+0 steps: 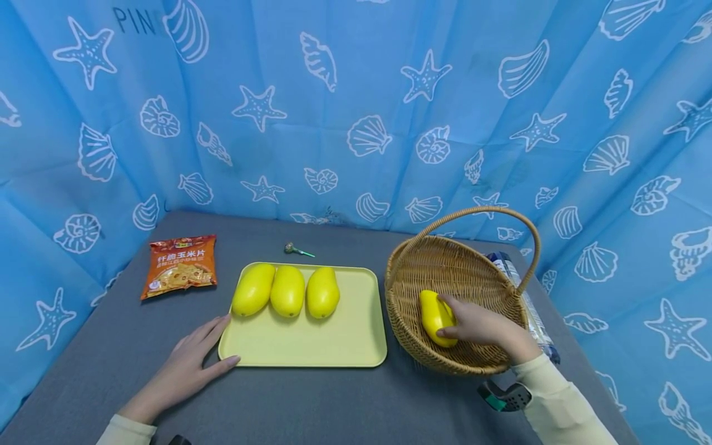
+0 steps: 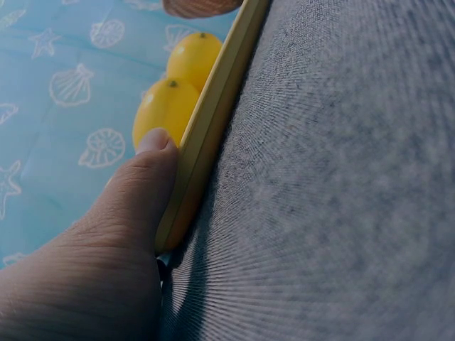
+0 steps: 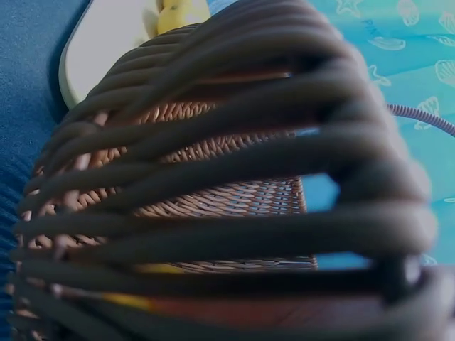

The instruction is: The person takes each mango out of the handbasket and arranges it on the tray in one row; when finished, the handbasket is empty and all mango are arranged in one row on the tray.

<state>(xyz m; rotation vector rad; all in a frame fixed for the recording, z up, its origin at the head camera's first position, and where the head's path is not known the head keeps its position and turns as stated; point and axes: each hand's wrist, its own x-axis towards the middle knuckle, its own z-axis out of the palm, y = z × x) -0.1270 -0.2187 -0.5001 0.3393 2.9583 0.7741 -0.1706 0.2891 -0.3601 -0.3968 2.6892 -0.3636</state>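
My right hand [image 1: 473,321] reaches into the wicker basket [image 1: 484,262] and grips a yellow mango [image 1: 432,315], fingers over its far side and thumb at its near end. In the right wrist view the basket's woven rim [image 3: 234,163] covers most of the hand and fruit. My left hand [image 1: 186,361] rests at the left end of a pale yellow tray [image 1: 311,343], fingers extended and thumb at the near corner. Three more mangoes, a left one [image 1: 253,289], a middle one [image 1: 287,291] and a right one [image 1: 322,292], lie in a row along the tray's far side.
An orange snack bag [image 1: 180,266] lies at the back left of the grey table [image 1: 334,408]. Behind the tray is a small green-stemmed object [image 1: 298,250]. A dark blue and silver package [image 1: 525,303] lies right of the basket, partly hidden. The basket's tall handle [image 1: 478,211] arches upward. A blue curtain [image 1: 345,80] hangs behind.
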